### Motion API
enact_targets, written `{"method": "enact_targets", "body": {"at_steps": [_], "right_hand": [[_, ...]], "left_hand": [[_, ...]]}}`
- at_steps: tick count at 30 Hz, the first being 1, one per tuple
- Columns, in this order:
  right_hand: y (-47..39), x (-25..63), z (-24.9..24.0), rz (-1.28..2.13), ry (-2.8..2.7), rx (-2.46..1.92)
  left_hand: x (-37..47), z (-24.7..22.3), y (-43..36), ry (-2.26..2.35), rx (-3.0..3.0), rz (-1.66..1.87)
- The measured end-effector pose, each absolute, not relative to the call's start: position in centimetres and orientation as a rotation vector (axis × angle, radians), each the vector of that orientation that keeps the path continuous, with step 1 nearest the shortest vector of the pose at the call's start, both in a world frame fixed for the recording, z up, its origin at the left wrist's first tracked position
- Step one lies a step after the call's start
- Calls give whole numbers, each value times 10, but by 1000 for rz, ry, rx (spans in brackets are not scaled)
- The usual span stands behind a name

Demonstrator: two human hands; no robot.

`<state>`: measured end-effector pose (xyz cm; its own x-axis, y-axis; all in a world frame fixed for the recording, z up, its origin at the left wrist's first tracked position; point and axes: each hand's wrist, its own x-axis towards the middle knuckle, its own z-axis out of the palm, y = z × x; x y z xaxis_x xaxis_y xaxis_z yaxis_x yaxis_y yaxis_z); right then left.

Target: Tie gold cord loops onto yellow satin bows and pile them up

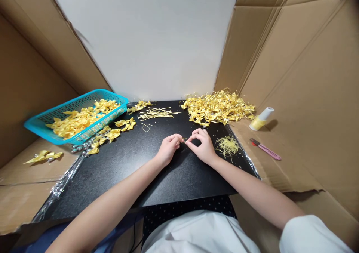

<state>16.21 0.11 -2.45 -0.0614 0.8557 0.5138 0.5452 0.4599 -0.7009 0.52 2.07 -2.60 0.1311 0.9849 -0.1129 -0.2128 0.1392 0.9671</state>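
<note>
Over the middle of the black table (134, 170), my left hand (169, 147) and my right hand (202, 145) are nearly fingertip to fingertip. Both are pinched on a small loop of thin gold cord (184, 139) between them. Beyond my left hand lie a bundle of cut gold cords (158, 113) and a single looped cord (146, 126). A heap of yellow ribbon bows with cord loops (218, 107) sits beyond my right hand. Thin yellow cord scraps (227, 147) are piled just to its right.
A blue basket (81, 139) of yellow bows stands at the left, with more bows (112, 134) and silvery bells (81, 147) beside it. On cardboard at the right are a spool (259, 121) and a pink cutter (267, 150). Cardboard walls flank both sides.
</note>
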Motion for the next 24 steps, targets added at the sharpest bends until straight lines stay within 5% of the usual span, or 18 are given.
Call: {"method": "enact_targets", "body": {"at_steps": [24], "right_hand": [[3,163,-21,390,-1778,-1215]], "left_hand": [[6,-23,19,1007,1053,1094]]}}
